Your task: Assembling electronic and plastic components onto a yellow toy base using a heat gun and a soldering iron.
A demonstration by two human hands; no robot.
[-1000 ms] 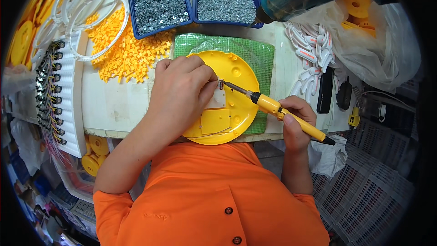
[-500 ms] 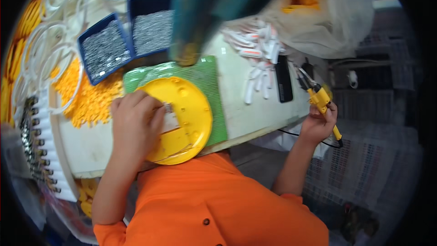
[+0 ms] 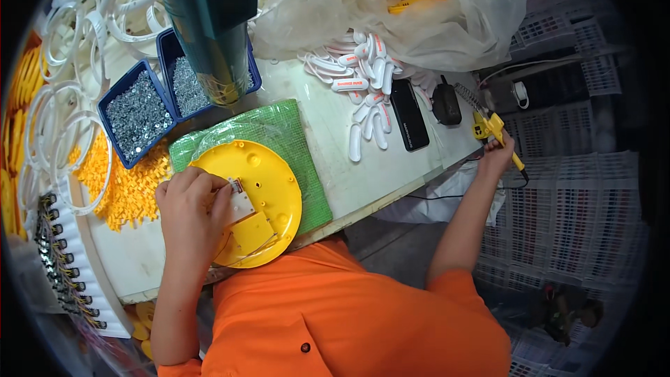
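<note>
My left hand (image 3: 190,213) is closed in a pinch at the left edge of a small white circuit board (image 3: 241,204). What its fingertips hold, if anything, is hidden. The board sits inside a round yellow plastic cover (image 3: 283,192), beside a raised yellow compartment with a thin wire along it. A green mat (image 3: 307,167) lies beneath the cover. At the right corner of the table, my right hand (image 3: 497,157) grips a yellow-handled soldering iron (image 3: 515,158). Its front end is close to a metal spring coil (image 3: 467,98).
Two blue bins (image 3: 108,108) hold small metal screws, beside a heap of yellow plastic pieces (image 3: 125,188). A dark green tool (image 3: 209,35) hangs above them. White curved parts (image 3: 366,77), a black phone (image 3: 410,115) and a plastic bag (image 3: 447,28) lie rightward. White rings (image 3: 52,108) crowd the left.
My view has shifted, and the table items appear lower and further left. My left hand stays pinched at the board. My right hand keeps the soldering iron and has moved closer to the table's corner.
</note>
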